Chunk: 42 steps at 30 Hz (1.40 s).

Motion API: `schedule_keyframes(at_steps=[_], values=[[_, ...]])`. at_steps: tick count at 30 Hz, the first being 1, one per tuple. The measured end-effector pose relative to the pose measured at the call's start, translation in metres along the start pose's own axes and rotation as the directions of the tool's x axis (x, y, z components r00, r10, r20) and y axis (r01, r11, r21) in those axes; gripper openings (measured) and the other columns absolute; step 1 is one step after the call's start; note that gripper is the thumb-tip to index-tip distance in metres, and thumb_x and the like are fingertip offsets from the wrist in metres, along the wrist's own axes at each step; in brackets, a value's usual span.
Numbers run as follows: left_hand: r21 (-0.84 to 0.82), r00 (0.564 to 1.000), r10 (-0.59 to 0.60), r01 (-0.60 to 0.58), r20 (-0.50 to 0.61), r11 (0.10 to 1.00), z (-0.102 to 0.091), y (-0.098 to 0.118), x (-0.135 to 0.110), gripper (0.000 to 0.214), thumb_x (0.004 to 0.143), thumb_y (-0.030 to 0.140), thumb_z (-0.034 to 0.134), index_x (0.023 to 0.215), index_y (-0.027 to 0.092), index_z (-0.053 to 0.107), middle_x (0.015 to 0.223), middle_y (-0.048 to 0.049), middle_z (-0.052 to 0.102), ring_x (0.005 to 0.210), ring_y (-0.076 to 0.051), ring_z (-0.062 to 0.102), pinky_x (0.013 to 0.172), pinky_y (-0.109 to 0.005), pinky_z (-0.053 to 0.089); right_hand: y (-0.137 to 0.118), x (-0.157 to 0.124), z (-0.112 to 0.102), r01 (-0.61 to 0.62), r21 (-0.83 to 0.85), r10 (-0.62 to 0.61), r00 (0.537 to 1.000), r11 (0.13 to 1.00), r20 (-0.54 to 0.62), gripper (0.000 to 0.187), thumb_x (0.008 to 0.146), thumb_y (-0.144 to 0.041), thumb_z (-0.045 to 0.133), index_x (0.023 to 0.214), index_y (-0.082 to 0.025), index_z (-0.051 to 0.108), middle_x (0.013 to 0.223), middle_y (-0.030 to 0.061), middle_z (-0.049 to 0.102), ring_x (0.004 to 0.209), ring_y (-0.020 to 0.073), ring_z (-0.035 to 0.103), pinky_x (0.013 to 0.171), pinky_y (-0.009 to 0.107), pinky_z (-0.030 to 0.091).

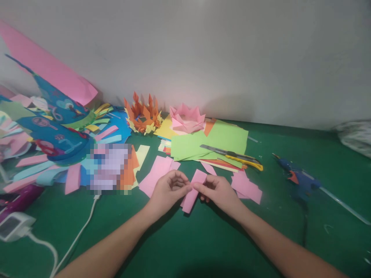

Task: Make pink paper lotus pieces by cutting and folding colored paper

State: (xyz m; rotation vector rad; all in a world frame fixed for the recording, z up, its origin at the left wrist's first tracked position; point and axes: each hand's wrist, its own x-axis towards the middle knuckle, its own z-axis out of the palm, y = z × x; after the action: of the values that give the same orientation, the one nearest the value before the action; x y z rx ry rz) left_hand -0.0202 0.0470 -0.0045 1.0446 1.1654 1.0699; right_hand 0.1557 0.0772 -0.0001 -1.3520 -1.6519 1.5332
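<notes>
A narrow folded strip of pink paper is held between my two hands, tilted over the green table. My left hand pinches its left edge with thumb and fingertips. On the other edge, my right hand grips it, thumb on top and fingers underneath. Loose pink paper pieces lie just behind my left hand. More pink pieces rest to the right of my right hand. Beyond both hands, a yellow utility knife lies across green paper sheets.
A blue glue gun with a clear glue stick lies at right. Paper crowns, one orange and one pink, stand at the back. Decorated blue cone hats crowd the left, near a white cable and a pixelated patch.
</notes>
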Motion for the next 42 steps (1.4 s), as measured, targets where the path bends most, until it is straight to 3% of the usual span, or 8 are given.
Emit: schedule_keyframes(at_steps=[16, 23, 29, 35, 40, 42], values=[[-0.019, 0.999, -0.018, 0.018, 0.048, 1.000, -0.0005, 0.0000, -0.0003, 0.024, 0.071, 0.025, 0.072, 0.079, 0.015, 0.052, 0.078, 0.0004, 0.059, 0.067, -0.007, 0.056, 0.061, -0.018, 0.045, -0.0004, -0.0004, 0.0002, -0.006, -0.025, 0.004, 0.999, 1.000, -0.048, 0.040, 0.069, -0.052, 0.067, 0.059, -0.019, 0.047, 0.048, -0.0027, 0.055, 0.043, 0.0100, 0.052, 0.044, 0.022, 0.041], [0.009, 0.999, -0.017, 0.017, 0.047, 1.000, -0.0018, -0.0014, 0.0001, 0.028, 0.070, 0.032, 0.073, 0.078, 0.015, 0.052, 0.079, -0.0009, 0.059, 0.066, -0.008, 0.055, 0.059, -0.020, 0.044, -0.0029, -0.0003, -0.0002, -0.028, -0.004, 0.027, 0.999, 1.000, -0.043, 0.041, 0.067, -0.054, 0.068, 0.058, -0.019, 0.049, 0.048, -0.0027, 0.055, 0.044, 0.0107, 0.053, 0.044, 0.023, 0.042], [0.042, 0.999, 0.023, -0.025, 0.041, 0.999, -0.0013, 0.0003, 0.0001, 0.025, 0.071, 0.032, 0.071, 0.075, 0.016, 0.053, 0.077, -0.0009, 0.060, 0.071, -0.010, 0.056, 0.065, -0.022, 0.045, -0.0008, -0.0001, 0.0001, -0.011, -0.016, 0.010, 0.998, 1.000, -0.060, 0.041, 0.069, -0.054, 0.066, 0.058, -0.019, 0.047, 0.047, -0.0026, 0.055, 0.042, 0.0102, 0.052, 0.043, 0.022, 0.041], [0.080, 0.998, -0.022, 0.018, 0.051, 0.997, -0.0025, -0.0027, -0.0010, 0.021, 0.073, 0.029, 0.070, 0.078, 0.015, 0.054, 0.073, 0.0020, 0.057, 0.058, -0.006, 0.051, 0.052, -0.017, 0.040, 0.0001, -0.0007, 0.0000, 0.001, -0.020, -0.002, 0.998, 1.000, -0.062, 0.041, 0.071, -0.053, 0.065, 0.057, -0.019, 0.046, 0.048, -0.0027, 0.055, 0.043, 0.0099, 0.051, 0.043, 0.022, 0.041], [0.213, 0.997, 0.010, -0.027, 0.078, 0.977, -0.0060, 0.0000, -0.0010, 0.010, 0.075, 0.025, 0.066, 0.078, 0.016, 0.064, 0.076, -0.0015, 0.065, 0.065, -0.011, 0.058, 0.060, -0.021, 0.046, 0.0003, -0.0017, 0.0007, 0.021, -0.028, -0.022, 0.998, 0.999, -0.061, 0.039, 0.074, -0.049, 0.064, 0.058, -0.019, 0.047, 0.048, -0.0028, 0.053, 0.044, 0.0104, 0.050, 0.045, 0.022, 0.041], [0.320, 0.994, 0.073, -0.093, 0.075, 0.943, -0.0086, 0.0024, -0.0003, 0.008, 0.077, 0.023, 0.064, 0.080, 0.017, 0.069, 0.080, -0.0029, 0.069, 0.071, -0.013, 0.061, 0.067, -0.024, 0.048, 0.0019, -0.0019, 0.0012, 0.074, -0.028, -0.076, 0.994, 0.997, -0.079, 0.031, 0.077, -0.047, 0.062, 0.070, -0.019, 0.052, 0.053, -0.0032, 0.054, 0.046, 0.0106, 0.051, 0.046, 0.023, 0.041]])
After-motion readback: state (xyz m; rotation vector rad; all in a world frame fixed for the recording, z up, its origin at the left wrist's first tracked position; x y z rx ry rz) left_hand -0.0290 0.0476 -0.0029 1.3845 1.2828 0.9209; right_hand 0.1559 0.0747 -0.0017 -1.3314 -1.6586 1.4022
